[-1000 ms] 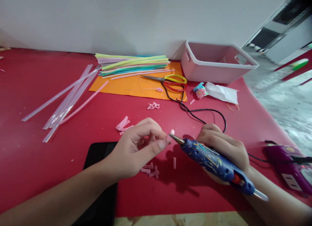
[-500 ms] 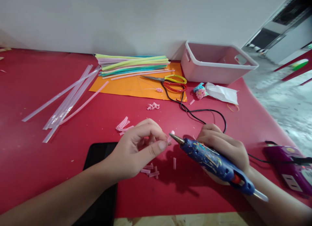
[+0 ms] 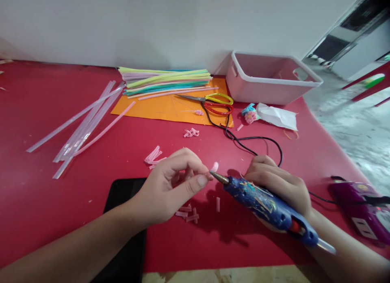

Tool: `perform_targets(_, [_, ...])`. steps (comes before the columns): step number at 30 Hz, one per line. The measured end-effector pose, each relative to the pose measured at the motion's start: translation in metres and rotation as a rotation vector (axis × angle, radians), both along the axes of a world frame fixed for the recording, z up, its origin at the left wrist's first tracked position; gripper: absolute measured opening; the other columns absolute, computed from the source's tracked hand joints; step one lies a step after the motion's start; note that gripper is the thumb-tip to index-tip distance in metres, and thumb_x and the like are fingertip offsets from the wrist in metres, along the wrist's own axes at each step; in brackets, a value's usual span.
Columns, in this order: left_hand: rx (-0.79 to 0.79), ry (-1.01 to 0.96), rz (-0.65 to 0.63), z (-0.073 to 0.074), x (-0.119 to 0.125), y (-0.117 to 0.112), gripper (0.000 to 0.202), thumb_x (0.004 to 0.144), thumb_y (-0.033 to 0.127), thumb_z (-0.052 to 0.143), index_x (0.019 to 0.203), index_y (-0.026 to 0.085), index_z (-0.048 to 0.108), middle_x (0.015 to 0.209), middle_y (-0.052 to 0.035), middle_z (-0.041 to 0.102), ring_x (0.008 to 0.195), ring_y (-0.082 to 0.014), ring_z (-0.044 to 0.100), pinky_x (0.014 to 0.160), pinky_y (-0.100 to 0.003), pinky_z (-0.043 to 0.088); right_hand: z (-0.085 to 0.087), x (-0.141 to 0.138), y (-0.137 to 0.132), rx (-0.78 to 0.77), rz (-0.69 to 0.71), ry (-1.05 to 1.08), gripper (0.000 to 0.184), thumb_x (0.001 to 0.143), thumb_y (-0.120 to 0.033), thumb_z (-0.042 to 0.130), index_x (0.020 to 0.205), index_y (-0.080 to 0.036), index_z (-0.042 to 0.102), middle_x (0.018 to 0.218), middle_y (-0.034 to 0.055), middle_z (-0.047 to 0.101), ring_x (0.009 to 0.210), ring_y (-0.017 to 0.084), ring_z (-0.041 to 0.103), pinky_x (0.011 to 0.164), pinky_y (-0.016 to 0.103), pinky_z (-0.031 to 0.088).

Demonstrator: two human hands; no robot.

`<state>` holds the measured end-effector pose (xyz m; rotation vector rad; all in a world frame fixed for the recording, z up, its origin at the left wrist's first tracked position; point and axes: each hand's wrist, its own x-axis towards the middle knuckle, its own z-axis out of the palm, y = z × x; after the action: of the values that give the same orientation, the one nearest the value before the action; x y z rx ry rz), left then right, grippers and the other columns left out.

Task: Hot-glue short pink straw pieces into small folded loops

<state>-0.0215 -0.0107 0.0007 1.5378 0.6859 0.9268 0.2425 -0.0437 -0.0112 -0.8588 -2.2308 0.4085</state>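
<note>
My left hand [image 3: 170,185] pinches a small pink straw piece [image 3: 215,166] between thumb and fingertips above the red table [image 3: 45,193]. My right hand [image 3: 278,184] grips a blue glue gun [image 3: 268,207], whose metal nozzle touches the straw piece at my left fingertips. A clear glue stick pokes out of the gun's back end. Short pink straw cuttings [image 3: 189,213] lie on the table under my left hand, and more pink cuttings [image 3: 154,156] lie just beyond it.
Behind lie an orange sheet [image 3: 158,108], a bundle of coloured straws [image 3: 166,80], scissors [image 3: 213,102], clear glue sticks [image 3: 82,126] and a white bin [image 3: 268,77]. A black phone [image 3: 124,218] sits under my left forearm. A purple power strip [image 3: 362,205] is at right, with the black cord [image 3: 256,140].
The glue gun's nozzle has shifted slightly left and now meets the straw piece at my left fingertips. Both hands otherwise stay in place.
</note>
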Motion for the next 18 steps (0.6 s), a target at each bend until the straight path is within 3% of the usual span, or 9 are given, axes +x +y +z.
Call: perform_targets(18, [-0.003, 0.045, 0.033, 0.0013, -0.0013, -0.0025, 0.012, 0.095, 0.021, 0.062, 0.083, 0.019, 0.064, 0.082, 0.0018, 0.055, 0.073, -0.0102, 0.050, 0.067, -0.026, 0.041, 0.0021, 0.0001, 0.0003, 0.000, -0.007, -0.017, 0.010, 0.096, -0.027, 0.050, 0.102, -0.020, 0.055, 0.077, 0.0031, 0.059, 0.066, 0.018, 0.055, 0.076, 0.041, 0.045])
